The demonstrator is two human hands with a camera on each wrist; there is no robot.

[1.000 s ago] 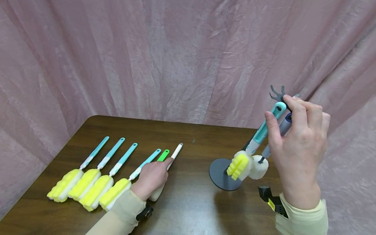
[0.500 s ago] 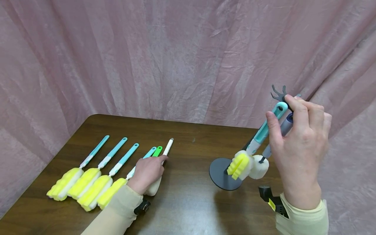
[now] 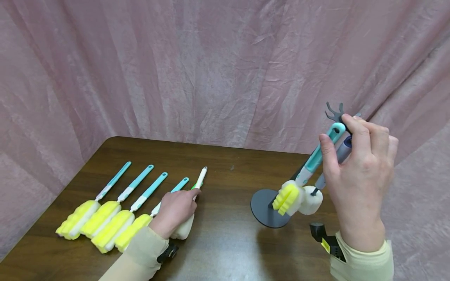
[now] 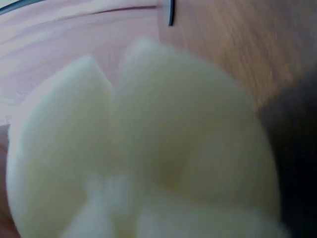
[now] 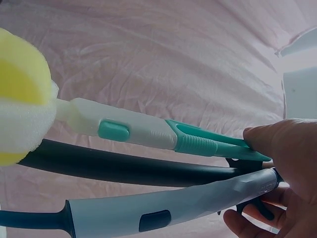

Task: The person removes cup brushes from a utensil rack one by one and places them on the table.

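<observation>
My left hand (image 3: 175, 208) grips a white-handled sponge brush (image 3: 201, 175) low over the table, its pale head under the hand. That pale sponge head (image 4: 188, 119) fills the left wrist view, blurred. A sliver of a green handle (image 3: 200, 184) shows beside it, mostly hidden. My right hand (image 3: 363, 171) grips the top of a black rack (image 3: 270, 216) with forked hooks. Its thumb touches the end of a teal-handled sponge brush (image 5: 133, 121) hanging there. A lavender-handled brush (image 5: 163, 208) hangs alongside, near the curled fingers.
Several yellow-and-white sponge brushes with teal handles, such as the leftmost brush (image 3: 79, 218), lie slanted in a row left of my left hand. The brown table (image 3: 225, 249) ends at a rounded far-left corner. A pink curtain (image 3: 225, 78) hangs behind.
My left hand has moved slightly left with the white-handled brush. The green handle, visible earlier left of the white one, is now mostly behind it. The right hand has barely shifted.
</observation>
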